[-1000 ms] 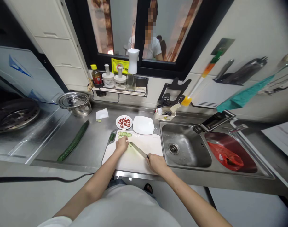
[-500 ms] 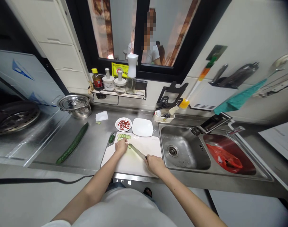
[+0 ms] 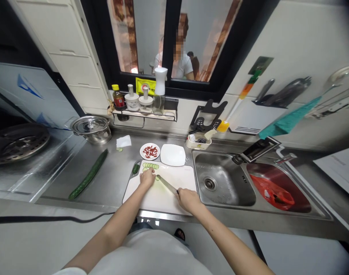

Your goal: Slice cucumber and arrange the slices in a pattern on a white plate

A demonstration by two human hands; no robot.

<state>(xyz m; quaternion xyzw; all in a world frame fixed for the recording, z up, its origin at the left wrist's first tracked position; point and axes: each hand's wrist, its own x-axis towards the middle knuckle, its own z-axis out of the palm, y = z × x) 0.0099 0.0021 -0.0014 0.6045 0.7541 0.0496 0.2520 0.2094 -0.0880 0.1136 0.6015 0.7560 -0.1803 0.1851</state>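
On the white cutting board (image 3: 168, 202), my left hand (image 3: 147, 178) has its fingers curled down beside the knife tip; what they hold is hidden or too small to name. My right hand (image 3: 188, 199) is wrapped round the handle of a knife (image 3: 168, 185), whose blade points up and left across the board. A small cucumber slice (image 3: 157, 177) lies by the blade tip. Overlapping cucumber slices (image 3: 151, 166) form rows just beyond my left hand. A dark green cucumber end (image 3: 135, 169) rests at the board's upper left corner.
A whole cucumber (image 3: 88, 175) lies left of the board. Behind it stand a plate of red pieces (image 3: 150, 151) and a white square plate (image 3: 172, 154). A lidded pot (image 3: 92, 130) is at back left. The sink (image 3: 224, 179) adjoins the right; a person shows in the window.
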